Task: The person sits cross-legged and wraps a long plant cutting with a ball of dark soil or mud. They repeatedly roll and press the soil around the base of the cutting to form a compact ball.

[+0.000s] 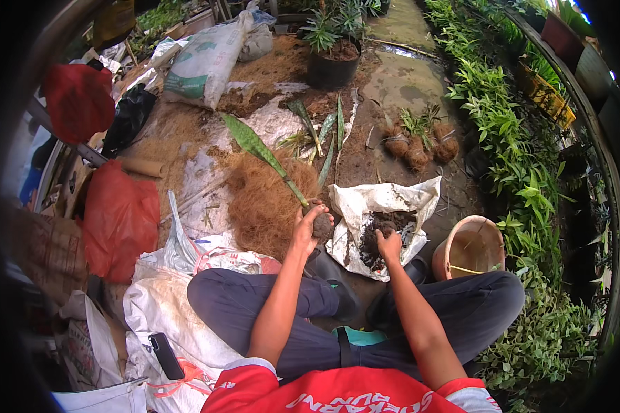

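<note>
My left hand (307,225) holds a ball of dark soil (322,225) at the base of a long snake plant leaf (261,149), which slants up to the left. My right hand (389,243) reaches into an open white sack (349,199) of dark soil (370,240), its fingers at a clump of that soil. Whether the clump is gripped, I cannot tell. Beyond my left hand lies a heap of brown coconut fibre (268,206). Loose snake plant leaves (326,160) rest on the ground behind the heap. Several fibre-wrapped root balls (417,155) with leaves stand farther back.
At the right sits a clay-coloured bucket (444,253) of murky water, beside a row of leafy plants (527,180). A black pot (333,69) and a filled sack (206,62) stand at the back. Left are red bags (121,222) and a phone (166,356) on white sacks (160,304).
</note>
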A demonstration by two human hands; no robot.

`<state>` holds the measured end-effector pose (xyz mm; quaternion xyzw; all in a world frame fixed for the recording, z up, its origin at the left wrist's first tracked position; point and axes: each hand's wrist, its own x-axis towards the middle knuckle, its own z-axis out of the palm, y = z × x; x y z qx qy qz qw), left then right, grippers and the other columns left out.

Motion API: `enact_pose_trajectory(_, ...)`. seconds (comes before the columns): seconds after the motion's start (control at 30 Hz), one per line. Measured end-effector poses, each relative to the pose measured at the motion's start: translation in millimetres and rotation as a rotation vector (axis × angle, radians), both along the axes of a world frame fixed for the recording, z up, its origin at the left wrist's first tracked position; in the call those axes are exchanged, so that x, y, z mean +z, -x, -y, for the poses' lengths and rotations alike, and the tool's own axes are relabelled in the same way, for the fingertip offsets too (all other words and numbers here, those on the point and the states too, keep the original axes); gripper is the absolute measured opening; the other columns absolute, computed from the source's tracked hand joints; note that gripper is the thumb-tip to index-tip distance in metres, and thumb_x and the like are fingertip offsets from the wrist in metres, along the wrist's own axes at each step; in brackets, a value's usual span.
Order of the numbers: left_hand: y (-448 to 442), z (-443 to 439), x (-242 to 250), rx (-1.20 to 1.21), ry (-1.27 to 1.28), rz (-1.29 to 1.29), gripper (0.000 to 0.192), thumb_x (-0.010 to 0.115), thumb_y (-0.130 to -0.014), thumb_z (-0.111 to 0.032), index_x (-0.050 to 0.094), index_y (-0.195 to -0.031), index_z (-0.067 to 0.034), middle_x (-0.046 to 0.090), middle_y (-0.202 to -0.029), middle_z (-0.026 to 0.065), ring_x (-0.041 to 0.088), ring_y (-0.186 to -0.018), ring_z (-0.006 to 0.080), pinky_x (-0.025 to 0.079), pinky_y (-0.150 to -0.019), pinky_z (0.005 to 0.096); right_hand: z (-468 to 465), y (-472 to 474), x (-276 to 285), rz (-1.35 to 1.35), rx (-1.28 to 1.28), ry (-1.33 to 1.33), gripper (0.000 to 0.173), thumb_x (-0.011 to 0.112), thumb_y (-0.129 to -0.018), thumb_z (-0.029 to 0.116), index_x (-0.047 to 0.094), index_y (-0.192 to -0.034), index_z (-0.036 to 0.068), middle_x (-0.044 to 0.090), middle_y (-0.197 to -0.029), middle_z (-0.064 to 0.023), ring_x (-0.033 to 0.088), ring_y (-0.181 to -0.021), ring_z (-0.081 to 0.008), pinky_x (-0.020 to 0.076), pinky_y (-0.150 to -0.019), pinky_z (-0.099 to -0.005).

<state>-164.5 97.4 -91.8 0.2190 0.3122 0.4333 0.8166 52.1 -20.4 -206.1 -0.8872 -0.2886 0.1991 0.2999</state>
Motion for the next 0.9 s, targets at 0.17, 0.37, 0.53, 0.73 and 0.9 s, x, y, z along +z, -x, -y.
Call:
enact_pose_trajectory(0.17,-4.6,3.8,1.9,-0.067,-0.178,-0.146,0.023,0.066,-0.085,-0.007,0.054,-0.104,-0.004,0.062,-0.085,0.0094,0.065,-0.072,0.0198,0.054,-0.064,0.0332,36.6,21.9,-33.0,0.044,-0.082,0.196,0.069,0.070,-0.081,0.045,0.054,-0.125,-0.006,0.044,-0.131,-0.0359,0.042,-0.126,-0.0443,0.0336,-0.107,-0.0466)
enact_pose_trajectory(0.37,-5.1,6.2,-1.7,-0.088,-0.289,-0.225,0.021,0.066,-0.085,-0.007,0.055,-0.103,-0.004,0.064,-0.085,0.0076,0.064,-0.071,0.0152,0.053,-0.065,0.0289,35.7,37.0,-30.1,0.114,0.006,0.072,0.065,0.079,-0.072,0.031,0.053,-0.122,-0.003,0.056,-0.118,-0.0238,0.050,-0.115,-0.0406,0.0400,-0.099,-0.0445)
enact_pose_trajectory(0.53,-6.8,5.6,-4.2,-0.080,-0.250,-0.236,0.021,0.066,-0.085,-0.006,0.056,-0.103,-0.004,0.064,-0.084,0.0074,0.064,-0.070,0.0156,0.053,-0.064,0.0290,37.9,38.9,-31.9,0.091,0.049,-0.039,0.056,0.078,-0.073,0.025,0.058,-0.119,0.001,0.058,-0.111,-0.0223,0.056,-0.105,-0.0397,0.0455,-0.091,-0.0445)
enact_pose_trajectory(0.73,-6.1,5.6,-5.5,-0.072,-0.267,-0.223,0.021,0.066,-0.085,-0.006,0.055,-0.103,-0.004,0.064,-0.084,0.0075,0.064,-0.070,0.0161,0.053,-0.065,0.0297,34.0,32.1,-48.7,0.105,0.010,0.055,0.049,0.079,-0.073,0.028,0.064,-0.111,-0.001,0.061,-0.109,-0.0239,0.058,-0.105,-0.0392,0.0460,-0.092,-0.0435)
enact_pose_trajectory(0.9,-6.0,6.3,-4.7,-0.063,-0.254,-0.230,0.021,0.067,-0.085,-0.006,0.055,-0.102,-0.003,0.063,-0.084,0.0078,0.064,-0.072,0.0164,0.053,-0.066,0.0301,32.8,18.5,-50.7,-0.008,-0.049,0.069,0.043,0.078,-0.075,0.024,0.066,-0.107,-0.002,0.066,-0.099,-0.0245,0.064,-0.092,-0.0392,0.0498,-0.086,-0.0409)
